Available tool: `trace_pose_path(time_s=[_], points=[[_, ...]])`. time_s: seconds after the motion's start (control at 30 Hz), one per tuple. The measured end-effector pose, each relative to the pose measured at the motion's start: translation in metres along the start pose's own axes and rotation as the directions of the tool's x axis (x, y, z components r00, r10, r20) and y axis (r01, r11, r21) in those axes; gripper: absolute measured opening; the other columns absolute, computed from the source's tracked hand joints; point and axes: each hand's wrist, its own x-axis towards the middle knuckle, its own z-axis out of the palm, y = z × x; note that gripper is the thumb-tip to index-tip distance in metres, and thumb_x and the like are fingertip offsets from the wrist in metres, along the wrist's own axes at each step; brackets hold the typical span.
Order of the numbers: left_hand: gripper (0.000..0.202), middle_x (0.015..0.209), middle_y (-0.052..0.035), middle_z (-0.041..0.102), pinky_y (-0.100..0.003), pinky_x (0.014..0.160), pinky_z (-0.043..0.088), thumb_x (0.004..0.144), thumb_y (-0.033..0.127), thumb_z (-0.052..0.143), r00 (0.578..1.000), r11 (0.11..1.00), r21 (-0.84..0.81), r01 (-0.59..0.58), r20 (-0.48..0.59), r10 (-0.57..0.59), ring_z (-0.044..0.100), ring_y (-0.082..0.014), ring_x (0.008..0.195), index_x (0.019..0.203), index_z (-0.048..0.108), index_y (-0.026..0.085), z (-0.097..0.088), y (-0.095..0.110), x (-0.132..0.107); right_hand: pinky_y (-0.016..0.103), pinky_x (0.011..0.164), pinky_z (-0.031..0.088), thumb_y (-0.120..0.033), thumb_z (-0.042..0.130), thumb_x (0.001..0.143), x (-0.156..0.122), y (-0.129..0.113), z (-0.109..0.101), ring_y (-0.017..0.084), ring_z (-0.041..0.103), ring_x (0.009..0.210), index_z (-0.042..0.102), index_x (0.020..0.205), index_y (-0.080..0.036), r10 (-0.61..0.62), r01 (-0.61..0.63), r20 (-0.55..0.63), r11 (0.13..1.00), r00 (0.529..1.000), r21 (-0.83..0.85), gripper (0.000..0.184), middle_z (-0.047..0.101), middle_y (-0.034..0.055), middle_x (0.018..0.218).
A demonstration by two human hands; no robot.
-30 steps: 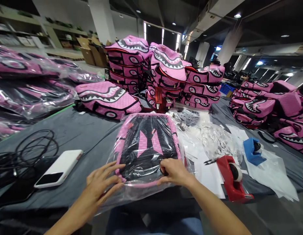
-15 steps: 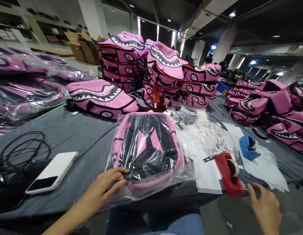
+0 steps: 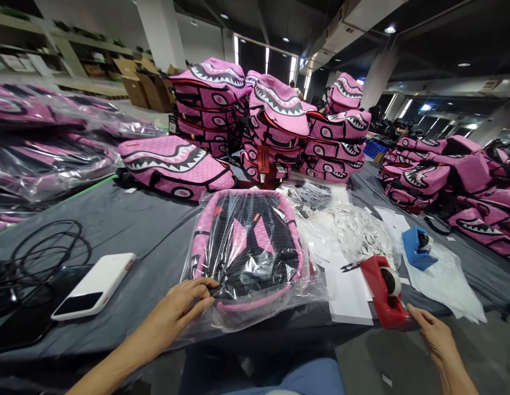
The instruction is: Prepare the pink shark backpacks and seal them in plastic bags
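Observation:
A pink and black backpack (image 3: 255, 252) lies in front of me inside a clear plastic bag (image 3: 238, 321), its straps side up. My left hand (image 3: 189, 302) rests on the bag's near left corner, fingers stretched out and thumb apart. Off to the right, a red tape dispenser (image 3: 384, 296) stands near the table's front edge with a roll of tape (image 3: 392, 282) in it. My right hand (image 3: 433, 329) is at the dispenser's cutting end, thumb and forefinger pinched together on the end of the tape, which is hardly visible.
Behind the bag are stacks of pink shark-mouth backpacks (image 3: 275, 104). Bagged backpacks (image 3: 52, 159) pile up at the left, near a white power bank (image 3: 96, 285) and black cables (image 3: 52, 247). Thread snips (image 3: 351, 267), white papers (image 3: 347, 296) and a blue tape dispenser (image 3: 417, 247) lie rightward.
My right hand has shifted left and closed at the dispenser's cutting end. The left hand stays on the bag. Another pink backpack now shows above the rear stack.

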Motion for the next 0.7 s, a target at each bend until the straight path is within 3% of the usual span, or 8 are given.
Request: trace_pose_path(time_s=[0.2,0.27,0.33,0.4,0.47,0.57,0.63,0.7], points=[[0.046,0.114,-0.0028,0.076,-0.032,0.095,0.055,0.091,0.064,0.047,1.000,1.000,0.014,-0.025,-0.014,0.025,0.071,-0.0230,0.102,0.075,0.068,0.027,0.001,-0.005,0.001,0.041,0.061,0.054,-0.075,0.059,0.054,-0.015,0.003,-0.011,0.034,0.068,0.068,0.068,0.063,-0.021,-0.234,0.225,-0.054,0.964,0.971,-0.144,0.055,0.074,0.0158,0.070],[0.046,0.114,-0.0019,0.076,-0.032,0.095,0.055,0.090,0.066,0.047,1.000,1.000,0.016,-0.020,-0.012,0.020,0.071,-0.0232,0.103,0.076,0.069,0.028,0.003,-0.009,0.001,0.042,0.061,0.053,-0.076,0.058,0.057,-0.030,0.017,-0.017,0.032,0.067,0.064,0.066,0.067,-0.023,-0.219,0.207,-0.066,0.967,0.973,-0.151,0.055,0.074,0.0151,0.070],[0.047,0.116,-0.0012,0.076,-0.033,0.095,0.055,0.090,0.068,0.047,1.000,1.000,0.012,-0.005,-0.003,0.005,0.071,-0.0237,0.104,0.077,0.070,0.029,0.004,-0.012,0.001,0.040,0.057,0.052,-0.077,0.060,0.056,-0.046,0.031,-0.015,0.029,0.064,0.057,0.062,0.067,-0.024,-0.123,0.117,-0.062,0.989,0.990,-0.093,0.054,0.070,0.0115,0.063],[0.048,0.117,-0.0015,0.075,-0.033,0.096,0.055,0.089,0.068,0.046,1.000,1.000,0.002,0.005,0.008,-0.005,0.070,-0.0240,0.106,0.077,0.069,0.028,0.004,-0.013,0.001,0.037,0.048,0.047,-0.077,0.065,0.056,-0.062,0.038,0.001,0.023,0.056,0.048,0.054,0.063,-0.026,-0.024,0.031,-0.078,0.996,0.997,0.083,0.052,0.060,0.0048,0.054],[0.048,0.117,-0.0022,0.075,-0.034,0.096,0.055,0.090,0.068,0.046,1.000,1.000,-0.009,0.016,0.020,-0.015,0.070,-0.0242,0.106,0.076,0.068,0.028,0.004,-0.012,0.001,0.030,0.042,0.039,-0.073,0.071,0.056,-0.081,0.032,0.030,0.015,0.043,0.043,0.042,0.060,-0.027,0.055,-0.024,-0.075,0.931,0.996,0.365,0.055,0.045,-0.0034,0.049],[0.047,0.120,-0.0030,0.073,-0.039,0.102,0.051,0.091,0.066,0.044,0.998,0.998,-0.026,0.051,0.044,-0.049,0.068,-0.0250,0.111,0.078,0.066,0.027,0.003,-0.006,0.000,0.022,0.039,0.029,-0.067,0.080,0.055,-0.118,0.000,0.082,0.008,0.024,0.043,0.029,0.061,-0.025,0.072,-0.148,0.144,0.759,0.987,0.634,0.067,0.026,-0.0102,0.053],[0.045,0.122,-0.0038,0.072,-0.043,0.107,0.048,0.093,0.063,0.041,0.996,0.996,-0.041,0.073,0.058,-0.071,0.066,-0.0249,0.114,0.080,0.065,0.027,0.003,-0.001,0.000,0.021,0.041,0.026,-0.070,0.079,0.063,-0.148,-0.033,0.111,0.008,0.020,0.045,0.030,0.063,-0.025,-0.046,-0.238,0.409,0.751,0.912,0.616,0.066,0.022,-0.0107,0.055],[0.044,0.121,-0.0050,0.072,-0.044,0.107,0.047,0.095,0.059,0.039,0.996,0.996,-0.063,0.070,0.065,-0.066,0.065,-0.0241,0.114,0.081,0.064,0.026,0.002,0.003,0.000,0.022,0.044,0.025,-0.073,0.065,0.082,-0.176,-0.074,0.130,0.009,0.020,0.047,0.038,0.069,-0.024,-0.238,-0.209,0.634,0.810,0.735,0.547,0.057,0.023,-0.0102,0.056]])
